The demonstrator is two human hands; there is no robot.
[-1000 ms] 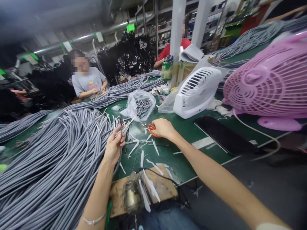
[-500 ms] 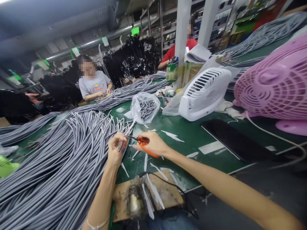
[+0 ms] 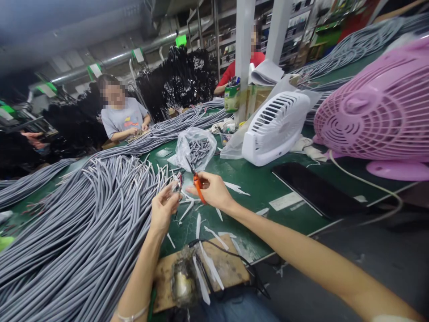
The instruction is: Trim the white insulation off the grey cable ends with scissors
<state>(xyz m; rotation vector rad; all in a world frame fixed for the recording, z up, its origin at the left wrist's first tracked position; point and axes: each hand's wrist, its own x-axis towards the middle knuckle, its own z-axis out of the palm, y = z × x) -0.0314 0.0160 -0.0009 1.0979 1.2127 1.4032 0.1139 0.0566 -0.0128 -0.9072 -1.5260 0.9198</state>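
My left hand (image 3: pixel 165 203) is closed in a pinch on the end of a grey cable, where small coloured wires (image 3: pixel 180 180) stick out past the fingertips. Orange-handled scissors (image 3: pixel 198 187) are in my right hand (image 3: pixel 214 191), with the fingers wrapped round the handles. Their dark blades point up and away, apart from the wires. To the left, a thick bundle of grey cables (image 3: pixel 97 223) spreads over the green table (image 3: pixel 234 214). Just beyond the blades sits a clear plastic bag (image 3: pixel 195 147) of short grey cable pieces.
White scraps lie around my hands. Close to me is a wooden board (image 3: pixel 228 264) bearing a metal tin (image 3: pixel 183 281). A white fan (image 3: pixel 278 127), a pink fan (image 3: pixel 372 107) and a black phone (image 3: pixel 315 190) are at the right. Two people work across the table.
The scissors have swung from pointing left at the wires in my left hand to pointing up, away from them. The whole view has shifted slightly.
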